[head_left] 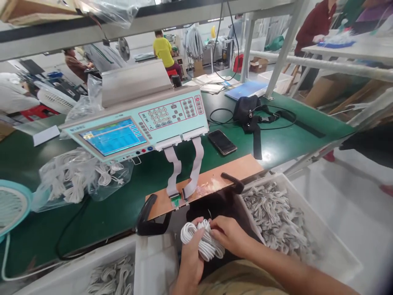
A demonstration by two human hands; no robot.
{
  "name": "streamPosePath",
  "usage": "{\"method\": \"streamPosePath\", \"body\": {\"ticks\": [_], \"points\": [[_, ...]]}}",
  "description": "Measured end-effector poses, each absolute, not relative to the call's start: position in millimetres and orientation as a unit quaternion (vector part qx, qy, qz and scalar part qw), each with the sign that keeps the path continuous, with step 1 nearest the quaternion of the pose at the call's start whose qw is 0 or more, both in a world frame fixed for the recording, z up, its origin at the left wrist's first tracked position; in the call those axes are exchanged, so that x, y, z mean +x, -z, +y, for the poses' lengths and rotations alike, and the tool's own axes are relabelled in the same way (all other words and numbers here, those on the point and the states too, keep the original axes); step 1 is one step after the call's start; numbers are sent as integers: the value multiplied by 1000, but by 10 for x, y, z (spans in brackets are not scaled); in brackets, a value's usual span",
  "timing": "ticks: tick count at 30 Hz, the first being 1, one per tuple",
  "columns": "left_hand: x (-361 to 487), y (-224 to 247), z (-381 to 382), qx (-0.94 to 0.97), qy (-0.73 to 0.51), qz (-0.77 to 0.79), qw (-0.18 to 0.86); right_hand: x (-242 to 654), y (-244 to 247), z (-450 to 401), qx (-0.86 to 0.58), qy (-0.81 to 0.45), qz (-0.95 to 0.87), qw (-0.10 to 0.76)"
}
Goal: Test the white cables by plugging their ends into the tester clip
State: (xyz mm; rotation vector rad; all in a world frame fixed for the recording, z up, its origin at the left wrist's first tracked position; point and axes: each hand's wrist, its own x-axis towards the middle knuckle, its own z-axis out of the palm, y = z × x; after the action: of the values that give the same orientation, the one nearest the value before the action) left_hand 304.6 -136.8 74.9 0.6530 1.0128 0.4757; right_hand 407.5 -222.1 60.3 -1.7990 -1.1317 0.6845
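A bundled coil of white cable [211,248] is gripped in my left hand [190,256], whose thumb lies across its loops. My right hand [229,233] pinches the upper right side of the same coil, and its fingertips hide exactly which part they hold. Just beyond both hands, two flat ribbon cables [174,170] run down from a tester [172,116] with a lit screen to small connectors [175,201] at the edge of an orange-brown board [245,166].
A white bin [325,237] of coiled cables stands right, another bin [123,241] left. On the green table [276,143] lie a phone [222,142], a black waist bag [247,110] and bagged white cables [73,176]. A fan [14,205] sits far left. People work in the background.
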Motion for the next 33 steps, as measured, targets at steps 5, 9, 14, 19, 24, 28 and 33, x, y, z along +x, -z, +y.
{"method": "streamPosePath", "body": {"ticks": [5,9,14,19,24,28,33], "points": [[2955,-770,-1331,364,-240,445,782,4148,-650,-2155,-671,-353,-444,477],[2885,-716,-1350,412,-242,428,767,4099,-669,-2099,-696,-332,-443,458],[2755,-802,-1205,620,-235,395,636,3978,-606,-2019,-740,-262,-454,423],[2613,-847,-920,734,-156,374,545,3969,-567,-1942,-703,-93,-586,393],[2628,-715,-770,598,-127,444,655,3996,-683,-1810,-649,-33,-677,344],[2716,-676,-754,571,-182,446,665,3998,-731,-1681,-670,-32,-660,337],[2807,-633,-789,424,-255,457,739,3993,-656,-1528,-696,-197,-475,500]]}}
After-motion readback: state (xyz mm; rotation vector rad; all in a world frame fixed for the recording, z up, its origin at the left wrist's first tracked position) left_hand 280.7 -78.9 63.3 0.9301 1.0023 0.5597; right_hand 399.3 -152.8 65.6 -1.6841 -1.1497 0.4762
